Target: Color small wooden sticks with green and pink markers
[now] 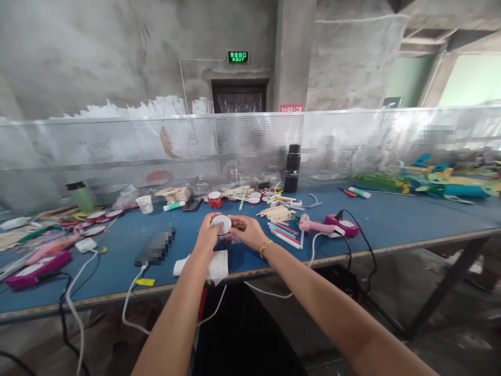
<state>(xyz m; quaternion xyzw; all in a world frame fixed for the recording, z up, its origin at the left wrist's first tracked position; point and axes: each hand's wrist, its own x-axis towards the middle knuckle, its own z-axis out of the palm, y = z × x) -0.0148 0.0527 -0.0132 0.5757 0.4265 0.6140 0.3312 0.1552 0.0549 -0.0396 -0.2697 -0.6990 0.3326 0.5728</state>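
Note:
My left hand grips a small round white piece with a red rim, thumb on its face. From the other side, the fingers of my right hand pinch its edge; a gold bracelet circles that wrist. Just below the piece shows a tangle of pink and bluish strands, partly hidden by my hands. White tissue lies under my left forearm at the table's edge. Similar red-rimmed pieces sit at the back, some in a stack.
To the right lie coloured marker pens, wooden sticks and a pink glue gun with its cable. A black bottle stands by the perforated metal screen. A phone on a cable and a paper cup are left.

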